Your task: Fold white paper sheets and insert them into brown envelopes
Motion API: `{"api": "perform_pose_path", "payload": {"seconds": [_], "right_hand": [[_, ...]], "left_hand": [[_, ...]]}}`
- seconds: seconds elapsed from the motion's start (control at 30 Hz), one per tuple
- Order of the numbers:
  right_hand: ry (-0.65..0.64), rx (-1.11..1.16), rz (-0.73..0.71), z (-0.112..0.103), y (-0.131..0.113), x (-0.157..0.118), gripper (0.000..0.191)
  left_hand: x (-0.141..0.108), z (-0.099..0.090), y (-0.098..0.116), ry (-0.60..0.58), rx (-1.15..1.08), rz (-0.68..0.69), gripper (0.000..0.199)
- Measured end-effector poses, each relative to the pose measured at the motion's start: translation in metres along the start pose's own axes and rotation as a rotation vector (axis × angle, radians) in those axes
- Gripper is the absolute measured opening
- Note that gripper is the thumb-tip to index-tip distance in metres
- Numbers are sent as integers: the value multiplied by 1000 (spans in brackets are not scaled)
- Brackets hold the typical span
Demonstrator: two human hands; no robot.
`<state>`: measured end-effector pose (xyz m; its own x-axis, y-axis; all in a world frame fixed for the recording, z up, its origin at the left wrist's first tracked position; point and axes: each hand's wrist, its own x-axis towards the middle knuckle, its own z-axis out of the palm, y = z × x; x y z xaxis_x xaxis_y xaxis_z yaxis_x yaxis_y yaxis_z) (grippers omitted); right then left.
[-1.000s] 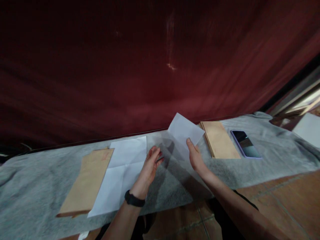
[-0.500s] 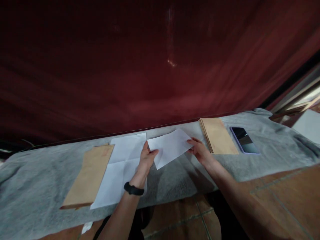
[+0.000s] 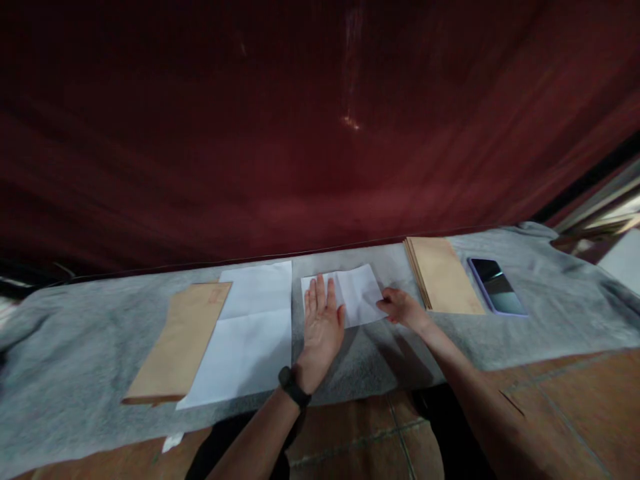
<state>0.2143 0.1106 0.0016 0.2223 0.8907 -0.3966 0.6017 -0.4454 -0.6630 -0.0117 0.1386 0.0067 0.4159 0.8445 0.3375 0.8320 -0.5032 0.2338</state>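
Observation:
A folded sheet of white paper lies on the grey cloth in front of me, with a crease across its middle. My left hand rests flat on the paper's left part, fingers stretched out and a dark band on the wrist. At the right edge, my right hand pinches the paper between thumb and fingers. Left of my left hand lies a larger unfolded white sheet with fold lines. A brown envelope overlaps that sheet's left side.
To the right are a stack of brown envelopes and a phone in a purple case. Grey cloth covers the surface, backed by a dark red panel. A small white scrap sits by the front edge, above floor tiles.
The folded paper has gone from being held up in both hands to lying on the cloth. My left hand has released its edge and spread flat on it; the right keeps its pinch.

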Motion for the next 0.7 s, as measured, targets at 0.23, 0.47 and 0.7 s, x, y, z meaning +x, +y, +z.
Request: {"api": "perform_pose_path", "payload": {"seconds": [0.23,0.47,0.7], "right_hand": [[-41,-161,-15,-7,-7,-5,12],[-61,-160,-40,-10,-5,-6,13],[-66,-52,-75,-13,-1,-5,18]], "left_hand": [[-5,37,21,-189,8,174,61],[7,36,1,-235,28,134,67],[23,32,-22,-201,91,-71,69]]}}
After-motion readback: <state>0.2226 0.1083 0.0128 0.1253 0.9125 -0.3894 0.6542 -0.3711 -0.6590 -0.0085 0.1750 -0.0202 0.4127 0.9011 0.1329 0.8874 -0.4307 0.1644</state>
